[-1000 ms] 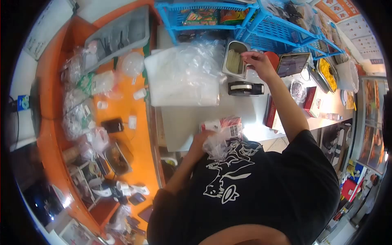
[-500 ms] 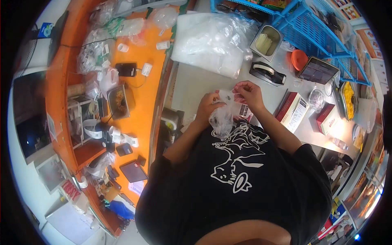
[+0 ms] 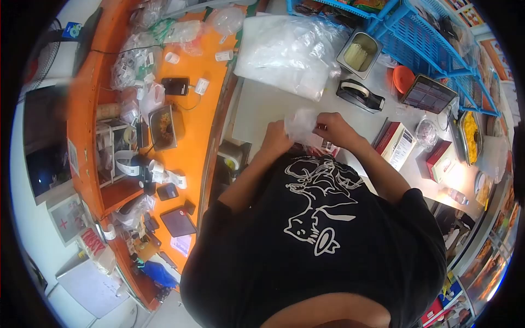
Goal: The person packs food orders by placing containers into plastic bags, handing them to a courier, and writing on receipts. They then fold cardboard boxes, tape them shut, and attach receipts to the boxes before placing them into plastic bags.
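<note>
A crumpled clear plastic bag point(image 3: 300, 127) is held up between my two hands, just in front of my shirt and over the counter's near edge. My left hand point(image 3: 276, 139) grips the bag's left side, its fingertips mostly hidden behind the plastic. On the other side, my right hand point(image 3: 336, 130) is closed, with curled fingers and thumb pinching the bag's right edge. Something reddish with a white printed label point(image 3: 329, 146) shows below my right hand, partly covered; I cannot make out what it is.
Ahead lies a stack of clear plastic bags point(image 3: 287, 57). To the right are a tape dispenser point(image 3: 358, 97), a metal container point(image 3: 359, 53), a tablet point(image 3: 429, 93), red-and-white boxes point(image 3: 395, 145) and blue baskets point(image 3: 413, 41). An orange counter point(image 3: 199, 123) on the left holds a phone point(image 3: 175, 86) and a food tray point(image 3: 163, 128).
The bag, which hung down below my hands, is now raised and bunched between them, covering my left fingertips. My right fingers have come down onto its edge. The view has shifted slightly.
</note>
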